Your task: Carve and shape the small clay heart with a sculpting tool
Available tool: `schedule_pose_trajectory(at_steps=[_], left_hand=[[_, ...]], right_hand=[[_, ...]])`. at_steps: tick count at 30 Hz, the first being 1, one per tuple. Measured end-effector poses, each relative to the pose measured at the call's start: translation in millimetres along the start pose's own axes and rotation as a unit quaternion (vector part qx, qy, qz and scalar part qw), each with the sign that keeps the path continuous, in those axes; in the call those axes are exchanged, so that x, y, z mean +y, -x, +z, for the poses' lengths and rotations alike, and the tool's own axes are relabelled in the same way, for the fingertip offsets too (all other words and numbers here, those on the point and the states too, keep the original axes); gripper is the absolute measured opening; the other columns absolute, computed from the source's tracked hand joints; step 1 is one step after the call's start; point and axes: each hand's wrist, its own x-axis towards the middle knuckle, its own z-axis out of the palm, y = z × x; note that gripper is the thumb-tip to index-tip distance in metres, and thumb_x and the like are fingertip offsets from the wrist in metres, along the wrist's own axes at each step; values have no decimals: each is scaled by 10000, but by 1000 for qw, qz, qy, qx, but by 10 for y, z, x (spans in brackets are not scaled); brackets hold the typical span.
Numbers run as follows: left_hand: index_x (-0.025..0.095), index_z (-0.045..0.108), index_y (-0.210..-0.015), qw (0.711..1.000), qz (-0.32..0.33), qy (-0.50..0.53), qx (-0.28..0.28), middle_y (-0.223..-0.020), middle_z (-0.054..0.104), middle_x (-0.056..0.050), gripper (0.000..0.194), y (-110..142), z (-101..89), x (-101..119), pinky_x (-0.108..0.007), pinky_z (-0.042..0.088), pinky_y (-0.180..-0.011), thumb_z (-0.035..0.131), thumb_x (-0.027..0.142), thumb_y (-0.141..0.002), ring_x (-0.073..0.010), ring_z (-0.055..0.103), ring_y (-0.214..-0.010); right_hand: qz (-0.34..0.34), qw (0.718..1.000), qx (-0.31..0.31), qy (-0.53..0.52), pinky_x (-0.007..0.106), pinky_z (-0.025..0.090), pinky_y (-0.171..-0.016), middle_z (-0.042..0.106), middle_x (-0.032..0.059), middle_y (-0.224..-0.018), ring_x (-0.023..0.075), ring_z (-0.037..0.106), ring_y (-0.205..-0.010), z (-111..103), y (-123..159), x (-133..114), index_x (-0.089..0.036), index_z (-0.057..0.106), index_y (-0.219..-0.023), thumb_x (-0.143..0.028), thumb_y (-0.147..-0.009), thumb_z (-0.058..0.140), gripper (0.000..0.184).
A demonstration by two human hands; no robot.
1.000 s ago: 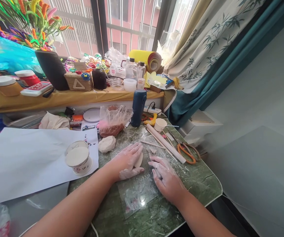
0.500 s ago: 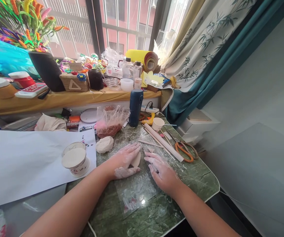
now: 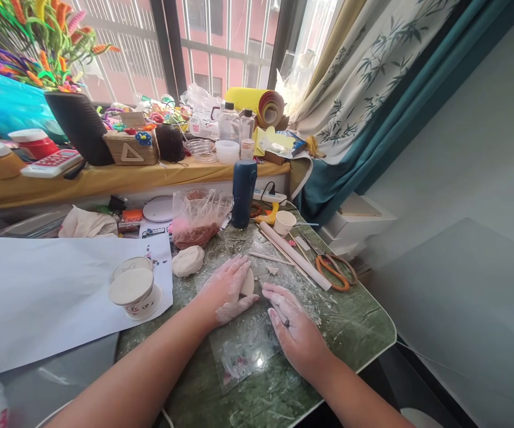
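Both powdered: left hand (image 3: 225, 290), thumb wide of fingers, lies over a clay-like disc (image 3: 248, 284), seemingly steadying it; right hand (image 3: 300, 330) holds a slim tool (image 3: 281, 316), fingers curled.

Driving from here, I have room to slide my right hand (image 3: 296, 326) rightward over the table (image 3: 362, 327), but the tube (image 3: 295, 255) and scissors (image 3: 344, 286) block it farther out, while dough (image 3: 188, 261) and flask (image 3: 244, 195) stand beyond my left hand (image 3: 226, 290).
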Motion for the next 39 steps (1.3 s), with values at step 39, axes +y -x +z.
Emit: schedule_pose_trajectory(at_steps=[39], left_hand=[[129, 254, -1626, 998, 39, -38, -23, -1680, 301, -167, 894, -2, -32, -21, -510, 231, -1273, 518, 645, -945, -355, 230, -1572]], right_hand=[[6, 999, 54, -1, 499, 480, -1149, 610, 133, -1387, 262, 572, -1337, 172, 90, -194, -248, 610, -1335, -163, -1020, 457, 360]])
